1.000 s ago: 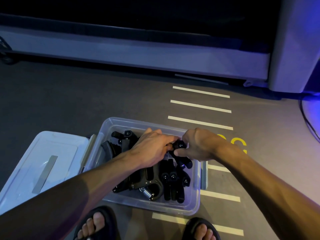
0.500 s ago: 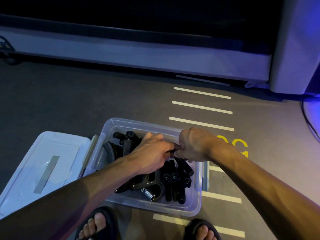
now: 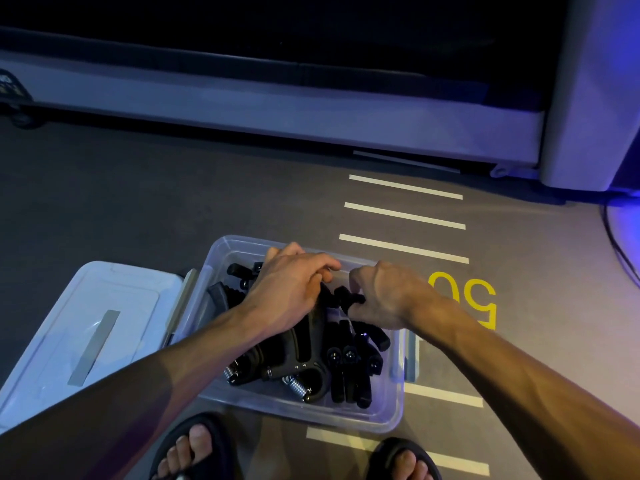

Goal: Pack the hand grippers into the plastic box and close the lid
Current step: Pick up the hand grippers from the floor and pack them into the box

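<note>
- Beneath both hands, clear plastic box (image 3: pixel 388 415) on floor, rim open on all sides; lid (image 3: pixel 86 306) flat, left of left hand (image 3: pixel 291 292)
- Between curled fingers of right hand (image 3: pixel 384 296), one black hand gripper (image 3: pixel 346 296) pinched; left fingers bent, grip unclear; remaining hand grippers (image 3: pixel 311 362) heaped below

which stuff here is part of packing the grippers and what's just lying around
Part of the job:
- hand grippers, piled in the box
- plastic box, open
- lid, on the floor beside the box
- left hand and right hand, holding a gripper over the box

Just there:
- floor tape lines
- yellow floor number
- sandals
</note>
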Demonstrator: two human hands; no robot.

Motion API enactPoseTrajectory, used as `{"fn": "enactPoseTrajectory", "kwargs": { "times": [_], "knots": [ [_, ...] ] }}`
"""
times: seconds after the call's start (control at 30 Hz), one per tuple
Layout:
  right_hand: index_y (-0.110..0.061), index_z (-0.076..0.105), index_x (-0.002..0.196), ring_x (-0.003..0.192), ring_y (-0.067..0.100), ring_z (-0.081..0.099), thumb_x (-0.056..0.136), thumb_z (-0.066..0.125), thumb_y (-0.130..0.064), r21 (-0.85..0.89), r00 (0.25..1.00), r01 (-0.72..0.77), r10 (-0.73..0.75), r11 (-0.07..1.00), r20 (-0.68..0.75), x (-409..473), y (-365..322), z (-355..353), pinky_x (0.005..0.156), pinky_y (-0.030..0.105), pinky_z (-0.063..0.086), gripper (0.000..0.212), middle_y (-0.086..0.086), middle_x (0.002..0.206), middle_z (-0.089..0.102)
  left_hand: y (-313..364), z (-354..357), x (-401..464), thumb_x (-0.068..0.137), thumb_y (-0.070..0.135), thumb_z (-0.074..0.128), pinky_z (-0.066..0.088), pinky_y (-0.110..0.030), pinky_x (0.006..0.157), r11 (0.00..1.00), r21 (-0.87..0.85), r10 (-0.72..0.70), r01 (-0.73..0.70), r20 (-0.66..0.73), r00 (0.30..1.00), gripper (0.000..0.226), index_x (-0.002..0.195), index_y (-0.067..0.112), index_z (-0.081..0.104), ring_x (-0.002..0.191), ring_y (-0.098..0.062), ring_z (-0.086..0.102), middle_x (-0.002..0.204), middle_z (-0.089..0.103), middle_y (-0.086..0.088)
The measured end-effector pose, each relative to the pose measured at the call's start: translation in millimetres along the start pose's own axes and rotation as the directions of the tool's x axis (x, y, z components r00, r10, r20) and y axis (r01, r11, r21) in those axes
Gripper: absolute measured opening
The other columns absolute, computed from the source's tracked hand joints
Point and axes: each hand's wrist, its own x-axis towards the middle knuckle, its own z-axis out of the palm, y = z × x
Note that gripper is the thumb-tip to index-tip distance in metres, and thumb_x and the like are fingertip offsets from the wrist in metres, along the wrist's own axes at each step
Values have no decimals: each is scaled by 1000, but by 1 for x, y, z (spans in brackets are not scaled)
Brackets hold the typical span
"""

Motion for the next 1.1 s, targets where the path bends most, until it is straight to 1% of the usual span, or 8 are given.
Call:
{"fn": "enactPoseTrajectory", "kwargs": {
  "times": [0.1,0.17,0.27,0.4,0.6,0.7,0.83,1.1],
  "knots": [
    [-28,59,109,97,24,66,87,52,-51,134,1000,-9,12,991,-26,-3,10,-19,82,32,50,32,-5,70,61,1,0,-1,91,22,69,28,-26,89,999,-4,40,-40,20,999,28,114,37,67,97,-2,44,97,68,25],
    [-25,62,96,77,15,68,89,49,-45,192,996,-44,57,980,-62,-4,18,-30,67,26,44,25,-5,52,63,3,-2,-1,85,32,75,31,-31,93,995,-5,98,-98,108,989,31,114,38,65,97,-2,42,97,66,25],
    [-13,69,82,40,11,57,89,47,-30,405,984,-149,175,902,-28,-4,27,-39,43,18,38,28,-1,50,68,9,-4,-3,75,62,74,30,-28,91,980,20,188,-198,238,953,57,124,41,56,100,-1,40,102,61,26],
    [-1,70,74,39,20,54,89,46,-24,580,971,-229,225,781,80,-7,30,-33,41,23,43,37,10,56,70,21,4,-8,74,83,57,34,-28,89,975,42,211,-217,119,970,59,115,42,55,93,1,44,92,60,24],
    [0,65,86,51,26,69,92,52,-10,455,958,-259,169,852,230,-8,30,-19,53,33,57,18,11,66,74,19,9,3,87,59,61,26,-24,81,962,112,247,-250,42,968,29,101,34,67,91,-6,56,93,69,17],
    [-7,61,72,41,17,65,95,52,-22,405,952,-276,190,872,240,-9,26,-12,43,23,50,29,7,60,71,15,11,11,89,49,68,22,-22,77,968,107,222,-226,50,974,21,102,32,68,93,-7,59,98,72,16],
    [-5,67,79,51,21,61,90,52,-39,325,908,-244,98,913,407,-15,13,-11,64,30,57,39,11,72,76,18,20,17,90,41,69,43,-26,85,989,41,135,-142,147,980,20,106,30,70,92,-10,65,97,75,11],
    [-18,64,81,77,20,67,84,68,-29,-30,965,-117,120,993,235,-9,-1,7,78,29,58,12,1,75,70,18,37,20,72,29,82,39,-22,63,991,35,116,-130,262,958,20,84,27,65,76,-8,63,82,71,9]
  ]
}}
